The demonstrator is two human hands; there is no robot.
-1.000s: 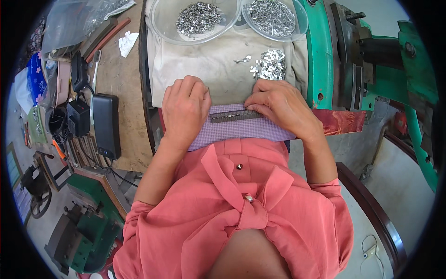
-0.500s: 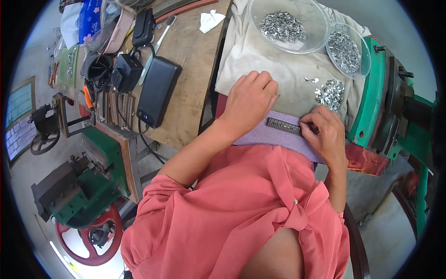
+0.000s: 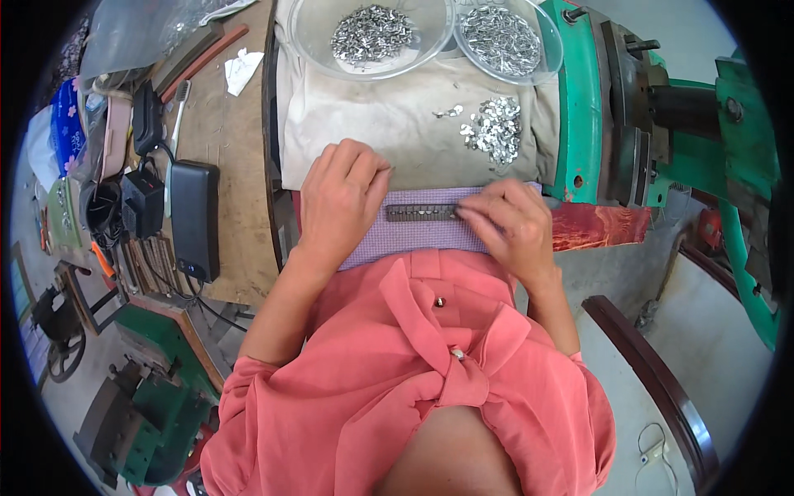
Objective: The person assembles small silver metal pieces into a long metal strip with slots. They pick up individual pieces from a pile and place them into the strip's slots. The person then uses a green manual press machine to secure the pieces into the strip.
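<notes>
A dark slotted metal bar [image 3: 407,213] lies on a purple checked cloth [image 3: 368,244] close in front of me, with small shiny bits along its middle. My right hand [image 3: 514,227] is at the bar's right end, thumb and fingertips pinched together; whatever is between them is too small to name. To the left of the bar, my left hand [image 3: 341,198] is raised with its fingers curled in and thumb against them. What it holds, if anything, is hidden. Beyond the right hand lies a loose pile of small flat silver pieces [image 3: 495,132], with a few more bits [image 3: 449,111] beside it.
Two clear plastic tubs, a larger one [image 3: 310,58] and a smaller one [image 3: 552,62], hold small metal parts at the back. A green machine [image 3: 581,107] borders the right side. On the wooden table [image 3: 240,140] at left lie a black power bank [image 3: 195,219] and a toothbrush [image 3: 177,116].
The view has swung, so the whole scene sits further left. Shiny bits now show more clearly along the bar. My right hand remains at its right end, and the left stays curled.
</notes>
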